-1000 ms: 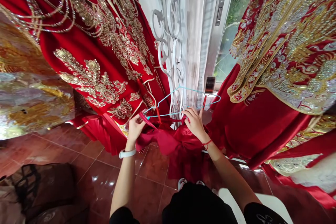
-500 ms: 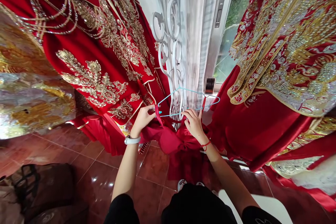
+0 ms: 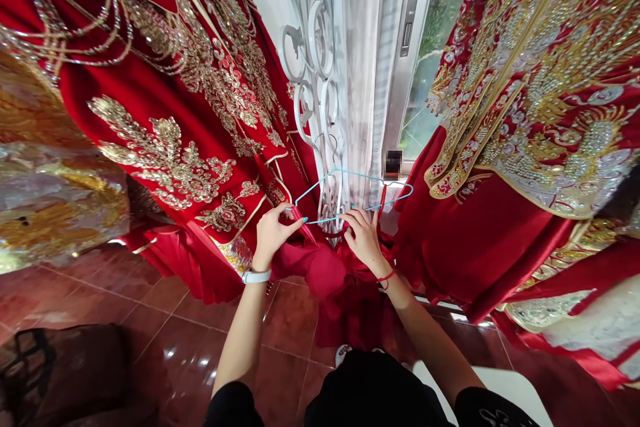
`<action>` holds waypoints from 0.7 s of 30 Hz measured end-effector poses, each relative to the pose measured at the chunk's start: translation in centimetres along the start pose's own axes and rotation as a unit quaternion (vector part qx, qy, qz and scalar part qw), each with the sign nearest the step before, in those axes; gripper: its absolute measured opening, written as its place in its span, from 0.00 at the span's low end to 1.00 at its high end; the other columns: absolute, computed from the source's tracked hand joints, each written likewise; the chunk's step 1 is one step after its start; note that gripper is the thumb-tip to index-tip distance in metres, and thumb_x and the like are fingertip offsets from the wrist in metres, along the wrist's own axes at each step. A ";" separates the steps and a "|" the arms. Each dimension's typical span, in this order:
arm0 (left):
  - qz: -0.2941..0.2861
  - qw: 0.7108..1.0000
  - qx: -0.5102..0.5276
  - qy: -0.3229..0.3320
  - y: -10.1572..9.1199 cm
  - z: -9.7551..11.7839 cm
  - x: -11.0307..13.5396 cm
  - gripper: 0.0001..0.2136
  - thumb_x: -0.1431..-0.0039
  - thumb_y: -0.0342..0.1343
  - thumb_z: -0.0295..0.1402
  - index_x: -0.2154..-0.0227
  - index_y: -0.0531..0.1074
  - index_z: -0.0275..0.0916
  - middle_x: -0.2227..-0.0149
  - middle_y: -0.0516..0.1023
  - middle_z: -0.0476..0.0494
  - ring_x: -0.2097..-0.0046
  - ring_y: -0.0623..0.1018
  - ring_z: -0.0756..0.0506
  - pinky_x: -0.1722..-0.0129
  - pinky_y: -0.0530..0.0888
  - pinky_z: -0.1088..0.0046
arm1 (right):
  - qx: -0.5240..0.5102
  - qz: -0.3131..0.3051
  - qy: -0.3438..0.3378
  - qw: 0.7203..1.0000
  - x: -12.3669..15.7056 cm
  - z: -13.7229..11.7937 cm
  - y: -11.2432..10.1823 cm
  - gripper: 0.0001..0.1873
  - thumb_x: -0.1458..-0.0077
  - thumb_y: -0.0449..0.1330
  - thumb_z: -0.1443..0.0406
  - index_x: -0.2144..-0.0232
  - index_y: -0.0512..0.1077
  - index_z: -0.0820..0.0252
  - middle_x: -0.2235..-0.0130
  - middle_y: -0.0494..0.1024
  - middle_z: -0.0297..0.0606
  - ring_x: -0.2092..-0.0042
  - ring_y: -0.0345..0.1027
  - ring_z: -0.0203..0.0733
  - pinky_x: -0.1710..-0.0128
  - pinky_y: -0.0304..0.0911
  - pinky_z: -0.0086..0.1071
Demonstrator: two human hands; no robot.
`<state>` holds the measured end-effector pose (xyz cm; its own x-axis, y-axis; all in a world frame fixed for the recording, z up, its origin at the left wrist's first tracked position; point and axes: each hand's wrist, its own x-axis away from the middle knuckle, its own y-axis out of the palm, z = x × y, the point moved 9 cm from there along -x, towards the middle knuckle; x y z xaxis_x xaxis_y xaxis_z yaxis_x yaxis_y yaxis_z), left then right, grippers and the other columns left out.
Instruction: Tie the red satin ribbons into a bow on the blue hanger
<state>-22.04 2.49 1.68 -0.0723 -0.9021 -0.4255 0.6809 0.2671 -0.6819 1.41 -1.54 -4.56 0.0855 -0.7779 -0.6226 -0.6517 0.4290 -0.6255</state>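
Strap of red garment (image 3: 325, 273) now up at blue hanger (image 3: 320, 181) left tip, pinched there by left hand (image 3: 273, 233), raised since second ago; right hand (image 3: 364, 239) clamps bar, fabric. Hooking looks near.

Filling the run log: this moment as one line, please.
left hand: pinches hanger end | right hand: at hanger bar | red garment: bunched below | gowns: hung both sides

Head-worn camera; faces forward-down; close range

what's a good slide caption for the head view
Left hand and right hand hold a red garment at a blue hanger, gold-embroidered red robes hanging either side.
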 end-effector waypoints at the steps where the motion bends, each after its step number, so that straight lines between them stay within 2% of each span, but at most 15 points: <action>1: 0.008 1.000 -0.008 -0.004 0.0 0.0 0.0 0.16 0.51 0.66 0.43 0.61 0.78 0.41 0.69 0.79 0.48 0.68 0.75 0.45 0.65 0.67 0.71 | -0.001 -0.001 0.002 1.000 0.0 -0.1 0.0 0.25 0.43 0.51 0.74 0.48 0.76 0.53 0.48 0.78 0.43 0.39 0.65 0.53 0.29 0.30 0.66; 4: 0.009 1.000 -0.003 0.000 0.0 0.0 0.1 0.12 0.50 0.62 0.39 0.63 0.77 0.40 0.73 0.75 0.51 0.71 0.71 0.47 0.67 0.65 0.73 | -0.021 -0.001 -0.008 1.000 0.2 -0.2 -0.2 0.26 0.44 0.51 0.74 0.48 0.76 0.52 0.46 0.77 0.42 0.37 0.64 0.53 0.29 0.35 0.64; 7: 0.004 1.000 0.011 0.002 -0.1 -0.5 0.0 0.11 0.51 0.60 0.38 0.65 0.77 0.40 0.79 0.65 0.55 0.74 0.65 0.49 0.70 0.61 0.74 | -0.088 0.039 -0.012 0.995 1.5 1.6 -1.0 0.23 0.44 0.50 0.72 0.52 0.77 0.52 0.46 0.77 0.42 0.40 0.67 0.49 0.34 0.55 0.52; 9: 0.004 1.000 0.019 0.001 -0.2 -0.8 -0.1 0.12 0.51 0.60 0.38 0.65 0.77 0.39 0.80 0.60 0.56 0.75 0.61 0.50 0.71 0.60 0.74 | -0.115 0.104 0.040 0.987 3.3 5.1 -2.0 0.19 0.43 0.50 0.71 0.57 0.77 0.55 0.51 0.79 0.43 0.46 0.72 0.47 0.43 0.66 0.45; 11: 0.008 1.000 0.024 0.002 -0.2 -1.0 -0.1 0.12 0.52 0.61 0.40 0.65 0.77 0.39 0.80 0.58 0.57 0.76 0.59 0.51 0.71 0.59 0.74 | -0.081 0.147 0.151 0.974 5.5 10.2 -2.5 0.15 0.44 0.50 0.69 0.62 0.76 0.57 0.58 0.79 0.44 0.53 0.74 0.48 0.50 0.69 0.43; 12: 0.009 1.000 0.027 0.004 -0.2 -1.1 -0.2 0.13 0.52 0.61 0.40 0.66 0.77 0.39 0.80 0.57 0.57 0.76 0.58 0.51 0.72 0.58 0.74 | -0.045 0.128 0.221 0.966 6.7 12.9 -2.2 0.14 0.45 0.51 0.68 0.62 0.76 0.58 0.59 0.79 0.44 0.55 0.74 0.48 0.51 0.69 0.43; 13: 0.009 0.999 0.032 0.007 -0.1 -1.1 -0.3 0.13 0.51 0.62 0.41 0.66 0.77 0.39 0.80 0.57 0.57 0.76 0.58 0.51 0.72 0.57 0.74 | -0.009 0.077 0.284 0.956 7.7 15.4 -1.5 0.13 0.46 0.54 0.67 0.61 0.76 0.59 0.60 0.79 0.44 0.55 0.74 0.49 0.52 0.69 0.42; 15: 0.006 0.999 0.042 0.012 0.2 -1.1 -0.4 0.14 0.51 0.63 0.43 0.67 0.77 0.39 0.79 0.56 0.56 0.76 0.57 0.51 0.72 0.57 0.74 | 0.030 -0.024 0.357 0.933 9.2 19.3 -0.4 0.10 0.49 0.58 0.67 0.63 0.76 0.58 0.62 0.80 0.41 0.57 0.75 0.47 0.55 0.69 0.38; 16: 0.005 0.999 0.046 0.013 0.3 -1.1 -0.5 0.14 0.51 0.63 0.44 0.67 0.77 0.39 0.79 0.56 0.56 0.75 0.57 0.51 0.73 0.56 0.73 | 0.037 -0.059 0.375 0.924 9.7 20.6 -0.1 0.09 0.51 0.60 0.68 0.65 0.75 0.58 0.65 0.79 0.40 0.59 0.75 0.46 0.58 0.68 0.35; 18: 0.002 0.999 0.053 0.011 0.5 -1.2 -0.6 0.15 0.51 0.63 0.45 0.67 0.77 0.38 0.80 0.55 0.57 0.76 0.56 0.51 0.73 0.55 0.73 | 0.039 -0.091 0.391 0.915 9.8 22.4 -0.2 0.06 0.54 0.61 0.70 0.70 0.74 0.57 0.70 0.78 0.37 0.64 0.74 0.44 0.63 0.65 0.31; 21: -0.004 0.998 0.064 0.006 0.8 -1.4 -0.7 0.15 0.52 0.63 0.46 0.68 0.76 0.38 0.79 0.54 0.57 0.75 0.55 0.51 0.73 0.55 0.73 | 0.032 -0.129 0.397 0.908 9.1 23.6 0.0 0.07 0.58 0.63 0.72 0.74 0.73 0.57 0.71 0.77 0.34 0.66 0.73 0.40 0.67 0.61 0.28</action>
<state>-22.52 3.79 0.62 -0.0869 -0.8999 -0.4273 0.7678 0.2128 -0.6044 19.98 2.20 -21.30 -0.3577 -0.9313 0.0687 -0.6396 0.1908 -0.7446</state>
